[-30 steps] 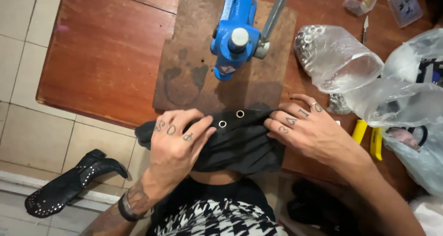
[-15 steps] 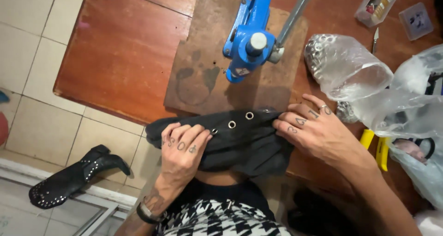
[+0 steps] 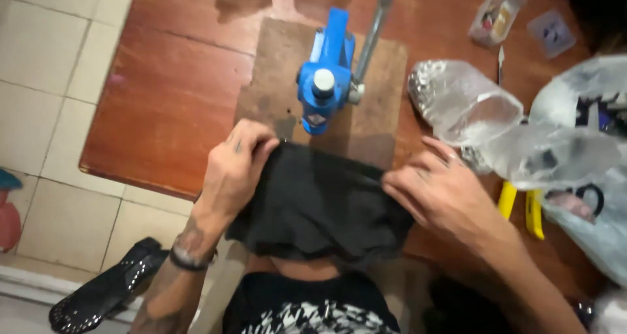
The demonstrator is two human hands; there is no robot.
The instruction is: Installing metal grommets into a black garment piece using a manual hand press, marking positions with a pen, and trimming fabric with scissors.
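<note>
A dark grey piece of fabric (image 3: 320, 206) lies over the near edge of a brown wooden board (image 3: 274, 79), right in front of a blue hand press (image 3: 324, 89). My left hand (image 3: 238, 167) pinches the fabric's upper left corner close to the press base. My right hand (image 3: 441, 193) grips the fabric's right edge. The fabric hangs down toward my lap. No eyelets show on it in this view.
The board sits on a reddish wooden table (image 3: 163, 99). Clear plastic bags (image 3: 470, 102) with small metal parts lie to the right, with yellow-handled pliers (image 3: 520, 206) beside them. Small packets (image 3: 496, 17) rest at the far right. A black studded shoe (image 3: 108, 291) lies on the tiled floor.
Both hands have pushed the fabric forward toward the press. The row of metal eyelets seen earlier is now out of sight. The view has shifted closer to the table.
</note>
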